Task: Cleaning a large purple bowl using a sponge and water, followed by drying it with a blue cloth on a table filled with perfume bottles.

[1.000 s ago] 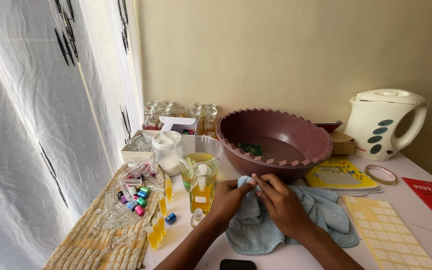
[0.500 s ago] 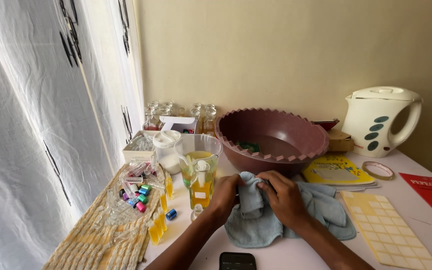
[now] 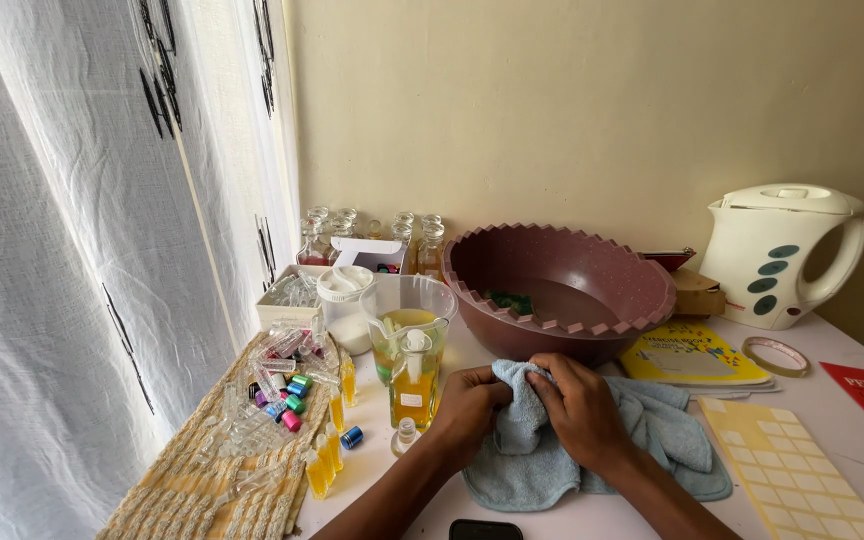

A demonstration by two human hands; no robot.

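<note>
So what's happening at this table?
A person has both hands bunched into a light blue towel on the white table: left hand, right hand. Whatever is inside the folds is hidden. Beside them stand a measuring jug of yellow liquid and a maroon basin.

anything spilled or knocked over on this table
No spill shows. Small clear vials lie tipped in a loose heap on the woven mat, and both hands bunch the blue towel.

Crumpled light-blue towel (image 3: 552, 450) bunched on white table.
</note>
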